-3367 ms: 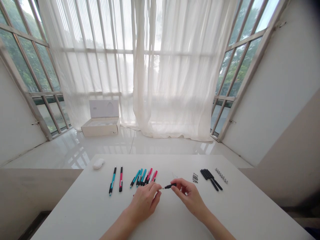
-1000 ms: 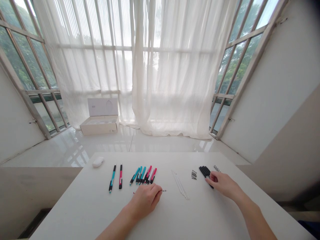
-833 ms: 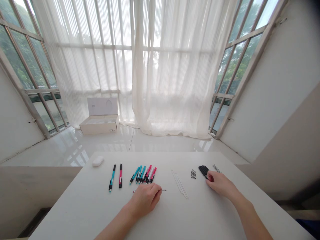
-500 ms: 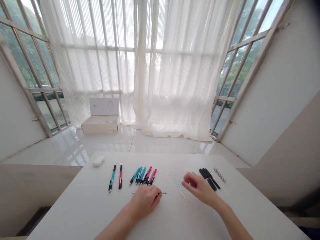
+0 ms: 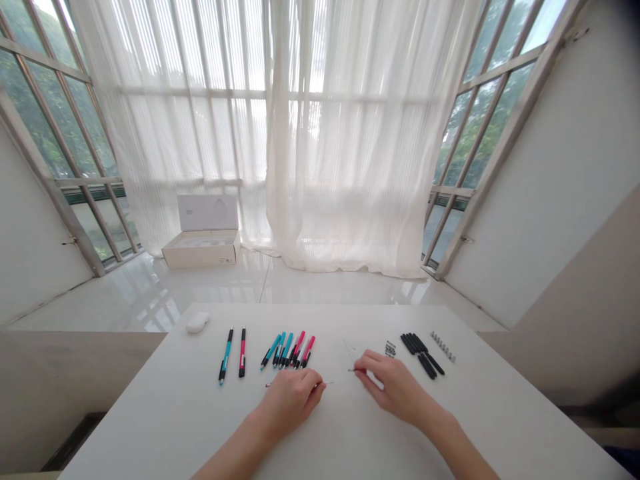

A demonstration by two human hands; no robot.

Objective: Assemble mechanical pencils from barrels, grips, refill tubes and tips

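My left hand (image 5: 293, 395) is closed in a pinch around a thin pen refill (image 5: 329, 383). The refill lies crosswise, its slim tip pointing right and a reddish end showing left of the hand. My right hand (image 5: 393, 380) pinches a small dark spring (image 5: 351, 370) between thumb and fingertips, to the right of the refill tip and apart from it. Several thin clear refills (image 5: 349, 347) lie partly hidden behind the right hand. Just beyond that hand is a small pile of springs (image 5: 391, 349).
Blue and pink pen barrels (image 5: 287, 350) lie beyond my left hand. Left of them are a blue pen (image 5: 226, 355) and a pink pen (image 5: 243, 352). Black grips (image 5: 420, 353) and grey tips (image 5: 443, 347) lie right. A white case (image 5: 197, 323) and open box (image 5: 200, 250) stand farther back.
My right hand has shifted left toward the refill tip and now shows a small spring in its pinch. The spring pile it covered is visible. My left hand has barely moved.
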